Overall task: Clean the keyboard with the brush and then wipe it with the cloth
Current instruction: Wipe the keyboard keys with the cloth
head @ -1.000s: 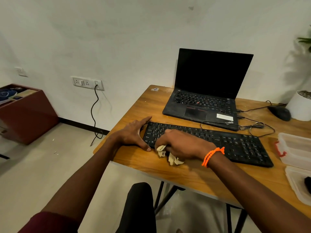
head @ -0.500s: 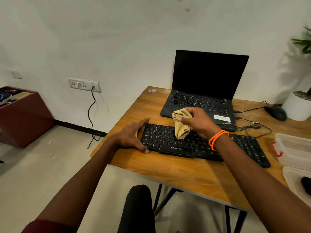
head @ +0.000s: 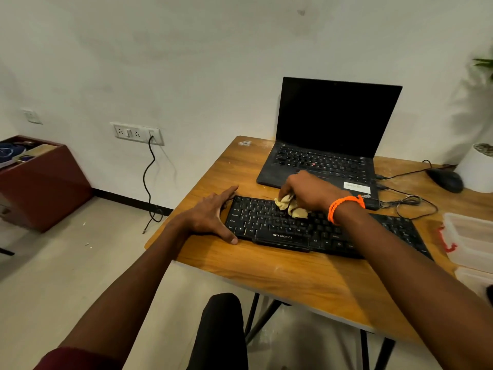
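Head view: on the wooden table (head: 280,276), the left hand (head: 210,214) lies flat with straight fingers against the left end of the flat black keyboard (head: 269,225). The right hand (head: 312,190) clutches a crumpled beige cloth (head: 289,205) on the upper key rows. An open black laptop (head: 330,145) stands behind.
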